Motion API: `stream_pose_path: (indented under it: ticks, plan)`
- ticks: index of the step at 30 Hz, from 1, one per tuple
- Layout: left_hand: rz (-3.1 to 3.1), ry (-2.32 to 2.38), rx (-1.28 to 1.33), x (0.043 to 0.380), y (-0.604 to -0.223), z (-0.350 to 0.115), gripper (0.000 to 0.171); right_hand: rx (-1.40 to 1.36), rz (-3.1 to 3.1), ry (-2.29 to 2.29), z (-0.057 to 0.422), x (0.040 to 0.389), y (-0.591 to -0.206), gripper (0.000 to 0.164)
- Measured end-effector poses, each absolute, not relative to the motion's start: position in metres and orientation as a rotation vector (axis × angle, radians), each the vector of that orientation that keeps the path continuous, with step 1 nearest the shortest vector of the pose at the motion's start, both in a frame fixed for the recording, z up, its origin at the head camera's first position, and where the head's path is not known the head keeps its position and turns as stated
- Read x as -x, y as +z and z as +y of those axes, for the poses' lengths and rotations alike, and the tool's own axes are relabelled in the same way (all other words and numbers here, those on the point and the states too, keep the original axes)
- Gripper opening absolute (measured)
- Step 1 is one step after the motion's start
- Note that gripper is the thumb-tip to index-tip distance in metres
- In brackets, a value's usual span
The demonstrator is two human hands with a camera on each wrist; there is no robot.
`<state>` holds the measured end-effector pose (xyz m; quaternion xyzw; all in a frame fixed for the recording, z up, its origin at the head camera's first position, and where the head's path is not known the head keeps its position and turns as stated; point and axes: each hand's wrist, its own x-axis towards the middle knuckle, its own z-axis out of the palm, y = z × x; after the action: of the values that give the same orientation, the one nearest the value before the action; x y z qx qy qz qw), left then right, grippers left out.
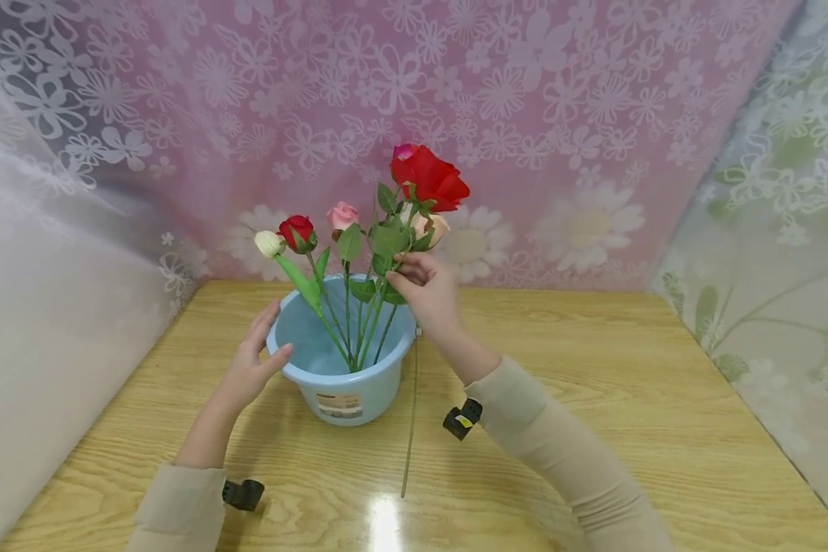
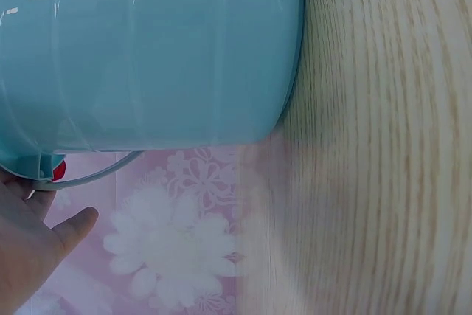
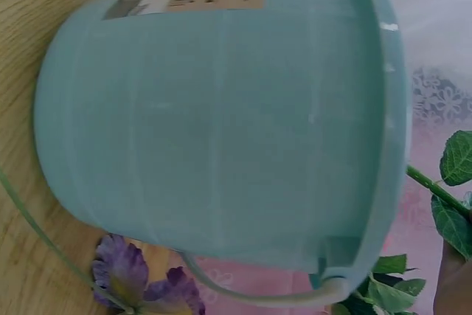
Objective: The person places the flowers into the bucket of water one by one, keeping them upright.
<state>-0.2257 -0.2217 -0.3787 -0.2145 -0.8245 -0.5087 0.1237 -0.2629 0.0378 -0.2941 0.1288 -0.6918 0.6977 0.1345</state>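
Note:
A light blue plastic bucket (image 1: 348,402) stands on the table with several flowers leaning in it. My left hand (image 1: 251,364) rests on its left rim, fingers fairly straight; it also shows near the handle joint in the left wrist view. Above the right rim my right hand (image 1: 431,295) pinches a leafy green rose stem (image 1: 376,318) between thumb and fingers. Which bloom that stem bears is hidden by leaves. Close above that hand are a large red rose (image 1: 435,180) and a peach rose (image 1: 433,228). Further left are a pink rose (image 1: 343,215), a small red rose (image 1: 298,232) and a white tulip (image 1: 270,244).
A thin stem (image 1: 409,429) lies on the wooden table (image 1: 593,383) right of the bucket; in the right wrist view its purple flower (image 3: 122,267) shows behind the bucket. Floral curtains (image 1: 524,100) enclose the table's back and sides. The bucket handle (image 2: 99,175) hangs down.

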Motion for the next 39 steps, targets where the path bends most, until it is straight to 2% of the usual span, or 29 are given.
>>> stream_pose_path:
  ticks: [15,28,39]
  plan:
    - [-2.402,-1.490,0.613,0.224,-0.378,-0.220,0.066,-0.576,-2.368,1.650,0.025,0.257,-0.325,0.017]
    - [-2.380,-1.485,0.614,0.226,-0.380,-0.220,0.065,-0.649,-2.444,1.448,0.025,0.257,-0.325,0.013]
    - [-2.381,-1.507,0.614,0.219,-0.368,-0.214,0.065,-0.603,-2.316,1.627,0.041,0.253,-0.323,0.011]
